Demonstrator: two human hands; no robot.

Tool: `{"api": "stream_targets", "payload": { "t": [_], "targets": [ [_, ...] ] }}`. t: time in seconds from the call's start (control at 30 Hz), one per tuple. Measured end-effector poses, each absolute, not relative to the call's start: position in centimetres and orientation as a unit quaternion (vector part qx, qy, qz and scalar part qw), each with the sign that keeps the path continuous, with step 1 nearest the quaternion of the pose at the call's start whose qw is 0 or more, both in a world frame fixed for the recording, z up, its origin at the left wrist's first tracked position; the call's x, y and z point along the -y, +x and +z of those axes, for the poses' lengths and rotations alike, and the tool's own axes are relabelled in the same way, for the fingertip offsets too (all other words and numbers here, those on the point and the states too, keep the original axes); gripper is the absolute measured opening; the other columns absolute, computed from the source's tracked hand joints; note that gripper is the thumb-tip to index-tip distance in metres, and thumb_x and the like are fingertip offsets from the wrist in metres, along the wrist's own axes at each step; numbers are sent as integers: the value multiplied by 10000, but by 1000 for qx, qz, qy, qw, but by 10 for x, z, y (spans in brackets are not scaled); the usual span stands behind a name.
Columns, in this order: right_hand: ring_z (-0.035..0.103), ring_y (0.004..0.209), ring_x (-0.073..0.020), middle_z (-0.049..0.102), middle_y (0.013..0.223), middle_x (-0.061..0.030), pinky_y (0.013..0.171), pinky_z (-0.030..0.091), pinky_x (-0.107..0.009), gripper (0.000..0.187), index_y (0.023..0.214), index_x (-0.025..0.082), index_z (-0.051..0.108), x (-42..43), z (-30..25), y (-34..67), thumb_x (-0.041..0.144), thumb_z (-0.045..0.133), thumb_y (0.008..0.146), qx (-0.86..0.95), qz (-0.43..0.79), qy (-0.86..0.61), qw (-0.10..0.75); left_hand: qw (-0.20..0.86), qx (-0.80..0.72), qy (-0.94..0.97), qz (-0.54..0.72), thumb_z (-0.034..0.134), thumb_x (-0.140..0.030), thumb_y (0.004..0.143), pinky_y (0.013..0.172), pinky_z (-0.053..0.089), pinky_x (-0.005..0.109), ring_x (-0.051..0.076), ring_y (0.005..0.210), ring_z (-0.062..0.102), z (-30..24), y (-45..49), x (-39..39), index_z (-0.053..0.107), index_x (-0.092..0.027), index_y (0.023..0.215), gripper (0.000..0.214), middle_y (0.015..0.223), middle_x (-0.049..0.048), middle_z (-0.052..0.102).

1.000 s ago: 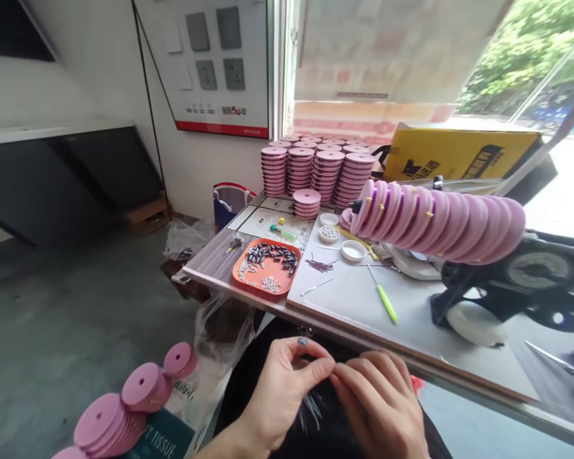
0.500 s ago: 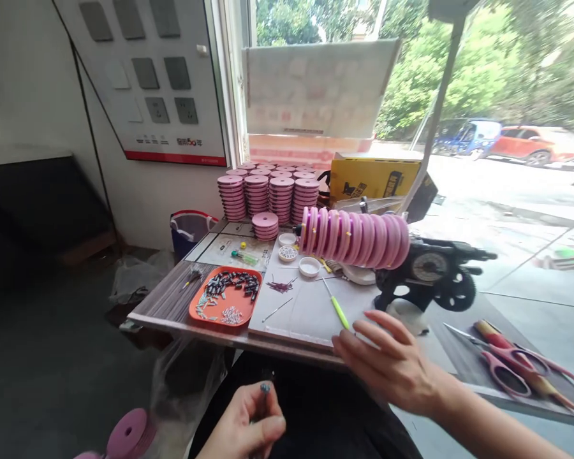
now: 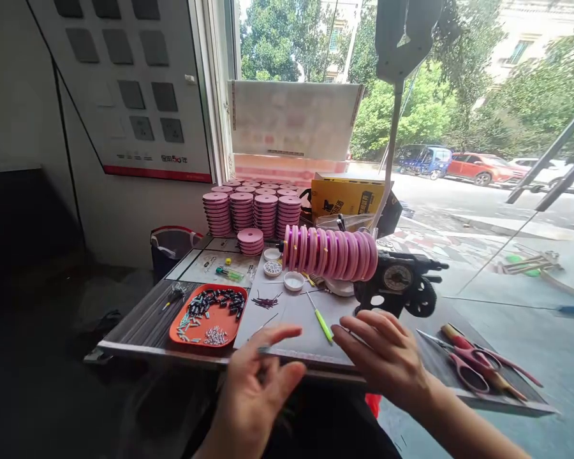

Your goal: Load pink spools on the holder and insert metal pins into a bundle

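My left hand [image 3: 256,386] hovers at the table's front edge, fingers stretched and apart, slightly blurred, with nothing visible in it. My right hand [image 3: 387,357] is spread open over the white mat [image 3: 296,319], close to a green-handled tool [image 3: 322,324]. Just behind it stands a black hand-crank winder [image 3: 397,287] carrying a row of pink discs [image 3: 330,253] on its spindle. An orange tray [image 3: 176,331] of small dark and silver parts lies left of my left hand. A small bunch of purple wires [image 3: 266,301] lies on the mat.
Stacks of pink discs [image 3: 249,210] stand at the table's back by the window, with a yellow box [image 3: 347,197] to their right. Two small white dishes [image 3: 294,280] and a green lighter [image 3: 229,273] lie mid-table. Pink scissors [image 3: 473,370] lie at the right. A bucket [image 3: 172,245] sits on the floor.
Both hands left my lap, where they were pinched together. The right reached over the table first; the left has now risen and spread open. My view lifted toward the window.
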State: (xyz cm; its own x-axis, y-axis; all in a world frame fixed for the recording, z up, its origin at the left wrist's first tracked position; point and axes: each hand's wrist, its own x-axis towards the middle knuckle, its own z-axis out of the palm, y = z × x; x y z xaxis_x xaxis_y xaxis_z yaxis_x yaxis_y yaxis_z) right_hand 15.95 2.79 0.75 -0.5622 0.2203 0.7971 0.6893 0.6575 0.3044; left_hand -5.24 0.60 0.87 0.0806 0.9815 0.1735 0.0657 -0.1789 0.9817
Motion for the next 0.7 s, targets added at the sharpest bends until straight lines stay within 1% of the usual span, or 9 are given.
{"api": "stream_targets", "payload": {
  "t": [0.03,0.07,0.13,0.23,0.37,0.43,0.53,0.63,0.7],
  "targets": [
    [561,818,-182,675,811,-68,708,458,-316,219,881,136,648,-27,6,158,99,432,882,827,-307,-276,381,463,-442,608,469,685,-339,717,463,291,210,82,466,316,16,-43,-10,657,-214,1066,373,636,-25,567],
    [568,830,-187,675,810,-74,722,464,-320,224,880,132,649,-26,5,158,105,426,885,828,-304,-274,384,470,-433,636,433,668,-317,737,485,305,214,89,485,346,20,-35,-14,667,-203,1039,323,660,-15,588],
    [580,842,-193,671,806,-84,741,477,-326,214,877,118,649,-25,5,160,107,435,883,829,-291,-271,393,476,-420,669,386,604,-318,794,538,323,223,113,542,400,20,-24,-18,698,-164,818,183,607,-4,563],
    [591,857,-200,669,807,-93,747,494,-334,188,888,99,641,-24,4,163,96,454,873,826,-267,-277,411,518,-383,642,416,525,-407,842,593,341,231,130,592,431,10,-19,-16,668,-148,645,356,587,10,523],
    [600,878,-199,676,817,-92,748,509,-337,207,909,106,635,-22,0,163,105,429,885,813,-255,-286,439,667,-301,476,487,640,-484,737,467,278,213,42,456,295,4,-21,-8,681,-142,625,362,826,43,591],
    [600,890,-198,682,830,-91,759,508,-340,229,903,108,639,-21,-2,161,110,409,895,809,-256,-286,446,748,-266,385,471,703,-476,673,409,209,197,23,407,248,4,-19,-7,639,-133,568,364,703,26,585],
    [589,935,-205,690,874,-87,792,495,-352,256,884,112,650,-19,-3,159,113,395,904,809,-269,-282,439,791,-286,299,451,792,-428,570,384,198,166,28,389,288,3,-13,-9,574,-129,510,375,473,-35,459],
    [588,900,-188,690,861,-72,802,480,-347,246,876,123,656,-23,-1,162,90,413,892,805,-304,-272,430,781,-341,244,462,855,-372,470,411,257,139,29,435,373,-6,-8,-9,576,-128,537,376,503,-43,479],
    [577,814,-162,680,803,-53,783,469,-330,188,850,141,655,-30,2,167,81,478,864,790,-348,-273,425,778,-361,242,454,851,-379,478,419,271,138,36,452,410,-14,-8,-7,588,-132,573,373,528,-37,503]
  ]
}}
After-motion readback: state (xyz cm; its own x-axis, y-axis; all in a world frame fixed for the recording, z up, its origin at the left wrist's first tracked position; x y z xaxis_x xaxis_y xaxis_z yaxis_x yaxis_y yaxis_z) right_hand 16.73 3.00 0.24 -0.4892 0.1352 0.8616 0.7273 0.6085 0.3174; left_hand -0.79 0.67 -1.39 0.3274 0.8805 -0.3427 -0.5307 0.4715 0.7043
